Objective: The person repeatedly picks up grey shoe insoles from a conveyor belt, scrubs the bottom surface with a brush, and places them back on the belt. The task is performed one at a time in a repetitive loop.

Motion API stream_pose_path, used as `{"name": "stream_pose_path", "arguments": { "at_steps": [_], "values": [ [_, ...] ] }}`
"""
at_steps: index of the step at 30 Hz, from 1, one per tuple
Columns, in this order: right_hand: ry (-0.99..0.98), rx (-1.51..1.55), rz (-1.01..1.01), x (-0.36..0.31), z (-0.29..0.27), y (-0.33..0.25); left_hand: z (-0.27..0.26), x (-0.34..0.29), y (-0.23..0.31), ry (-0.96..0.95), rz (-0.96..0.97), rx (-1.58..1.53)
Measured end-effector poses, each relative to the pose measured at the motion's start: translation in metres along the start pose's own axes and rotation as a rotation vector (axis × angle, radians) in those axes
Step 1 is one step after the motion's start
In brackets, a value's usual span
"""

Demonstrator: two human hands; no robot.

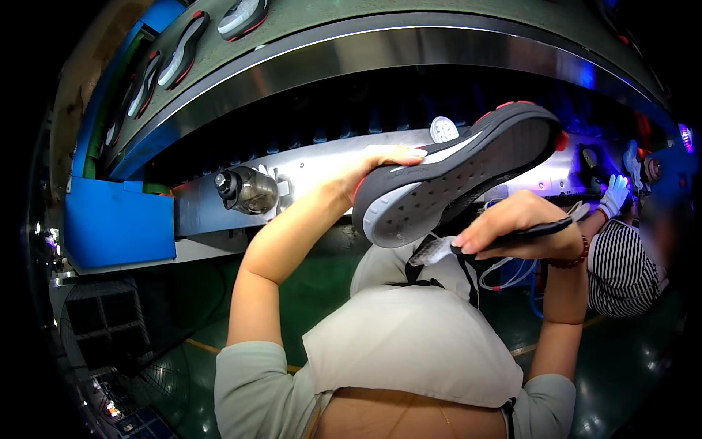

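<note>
Fingers (pixel 401 154) grip shoe (pixel 453 175) heel | right hand (pixel 512 223): brush (pixel 504 238) beneath sole

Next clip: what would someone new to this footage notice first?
First the dark grey shoe sole with red edging, held up sole-outward at centre right by the left hand. Just below it the right hand grips a black-handled brush, its pale bristles close under the sole. Behind them, a curved metal conveyor arcs across the top, carrying more soles at upper left.
</note>
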State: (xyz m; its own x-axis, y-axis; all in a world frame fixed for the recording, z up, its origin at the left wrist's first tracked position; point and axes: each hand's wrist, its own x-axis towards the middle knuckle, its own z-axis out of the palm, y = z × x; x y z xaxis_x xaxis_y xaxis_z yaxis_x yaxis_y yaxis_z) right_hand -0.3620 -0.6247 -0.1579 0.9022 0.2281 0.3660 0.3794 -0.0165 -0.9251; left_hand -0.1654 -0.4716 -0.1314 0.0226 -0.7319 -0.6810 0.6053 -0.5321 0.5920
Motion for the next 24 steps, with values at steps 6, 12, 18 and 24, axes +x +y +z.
{"name": "stream_pose_path", "arguments": {
  "at_steps": [6, 12, 18, 24],
  "values": [
    [-0.004, 0.026, -0.052, 0.001, -0.001, 0.020, 0.012, -0.002, 0.002, 0.039, -0.137, 0.111],
    [0.027, -0.170, 0.023, -0.010, -0.012, 0.003, 0.005, -0.003, -0.001, 0.092, -0.194, -0.038],
    [-0.067, -0.306, 0.100, -0.027, -0.015, 0.003, -0.003, -0.014, -0.007, 0.169, -0.087, 0.010],
    [0.322, -0.122, 0.090, -0.057, -0.009, 0.038, -0.022, -0.018, -0.018, 0.302, -0.011, -0.034]
  ]
}}
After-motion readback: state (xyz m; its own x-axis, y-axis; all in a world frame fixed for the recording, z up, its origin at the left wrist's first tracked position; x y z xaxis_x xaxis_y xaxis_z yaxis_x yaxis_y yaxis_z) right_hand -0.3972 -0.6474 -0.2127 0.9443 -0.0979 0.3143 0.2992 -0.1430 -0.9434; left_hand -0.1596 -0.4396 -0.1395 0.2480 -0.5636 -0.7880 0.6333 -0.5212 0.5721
